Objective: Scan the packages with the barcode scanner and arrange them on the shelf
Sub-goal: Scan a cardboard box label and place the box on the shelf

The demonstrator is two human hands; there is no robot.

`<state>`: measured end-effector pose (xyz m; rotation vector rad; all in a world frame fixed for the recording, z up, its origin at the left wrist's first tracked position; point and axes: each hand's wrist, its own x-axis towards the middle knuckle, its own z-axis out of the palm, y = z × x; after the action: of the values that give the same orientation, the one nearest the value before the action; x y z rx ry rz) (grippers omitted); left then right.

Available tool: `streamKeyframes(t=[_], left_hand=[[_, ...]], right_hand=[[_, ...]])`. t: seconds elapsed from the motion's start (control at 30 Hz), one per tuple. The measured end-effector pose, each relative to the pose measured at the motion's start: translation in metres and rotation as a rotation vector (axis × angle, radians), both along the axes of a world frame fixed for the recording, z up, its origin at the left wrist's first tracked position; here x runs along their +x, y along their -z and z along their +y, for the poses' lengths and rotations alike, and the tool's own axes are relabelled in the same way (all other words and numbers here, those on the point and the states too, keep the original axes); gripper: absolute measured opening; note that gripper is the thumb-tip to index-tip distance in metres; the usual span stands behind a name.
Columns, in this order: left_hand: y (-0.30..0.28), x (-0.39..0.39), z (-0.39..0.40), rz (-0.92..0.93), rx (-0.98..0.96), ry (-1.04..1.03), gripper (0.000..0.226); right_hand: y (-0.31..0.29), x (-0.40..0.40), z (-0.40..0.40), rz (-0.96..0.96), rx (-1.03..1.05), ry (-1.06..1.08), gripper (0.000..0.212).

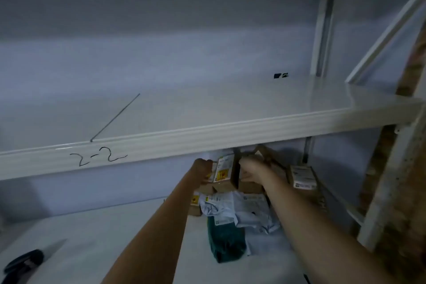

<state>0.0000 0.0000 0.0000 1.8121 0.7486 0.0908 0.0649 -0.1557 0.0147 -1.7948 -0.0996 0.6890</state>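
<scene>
White metal shelving fills the view, dim light. Nearest, at 7 o'clock on the lower shelf (96, 233), a dark object (25, 260), maybe the scanner, cannot tell for sure, lies apart from everything else. Both forearms reach in from 6 o'clock toward the package pile near centre. Closest of the pile: a dark green soft package (224, 241) lying flat, touching crumpled white mailer bags (242, 208) just behind it. Behind those, brown cardboard boxes are stacked. Left hand (202, 172) is clenched around the left side of an upright labelled box (224, 173); fingers curl on its edge. Right hand (252, 172) rests on the neighbouring brown box (250, 185) to the right, fingers look wrapped over it, blurred though. At 3 o'clock from the hands, another labelled box (303, 176) leans near the shelf post. Above, the upper shelf (207, 108) crosses the frame, front edge marked "2-2" (98, 157); a small black scrap (280, 75) sits far back at 1 o'clock. Pale wall behind.
</scene>
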Motion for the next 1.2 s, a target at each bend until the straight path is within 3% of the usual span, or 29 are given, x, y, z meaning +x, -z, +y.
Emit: streamKeyframes(t=[0.17,0.27,0.53,0.67,0.73,0.87,0.93,1.0,1.2], left_hand=[[0.014,0.020,0.017,0.023,-0.145,0.032,0.028],[0.023,0.036,0.026,0.043,-0.217,0.068,0.042],[0.044,0.067,0.029,0.069,-0.300,0.109,0.022],[0.053,0.074,0.031,0.035,-0.225,0.168,0.023],[0.053,0.072,0.032,-0.071,-0.344,0.200,0.025],[0.047,0.066,0.034,-0.180,-0.616,0.470,0.042],[0.044,0.065,0.034,-0.156,-0.533,0.386,0.043],[0.047,0.065,0.036,-0.160,-0.407,0.210,0.030],[0.052,0.057,0.038,-0.143,-0.494,0.069,0.020]], right_hand=[[0.015,0.035,0.025,0.045,-0.068,0.013,0.016],[0.025,0.053,0.033,0.071,-0.062,0.020,0.037],[0.039,0.067,0.044,0.162,0.018,0.019,0.062],[0.041,0.067,0.054,0.171,0.044,0.033,0.057],[0.040,0.068,0.056,0.164,0.057,0.045,0.057],[0.038,0.067,0.056,0.182,0.055,0.049,0.053],[0.036,0.067,0.055,0.178,0.063,0.073,0.043],[0.033,0.066,0.053,0.174,0.090,0.117,0.039],[0.023,0.063,0.032,0.199,0.139,0.087,0.033]])
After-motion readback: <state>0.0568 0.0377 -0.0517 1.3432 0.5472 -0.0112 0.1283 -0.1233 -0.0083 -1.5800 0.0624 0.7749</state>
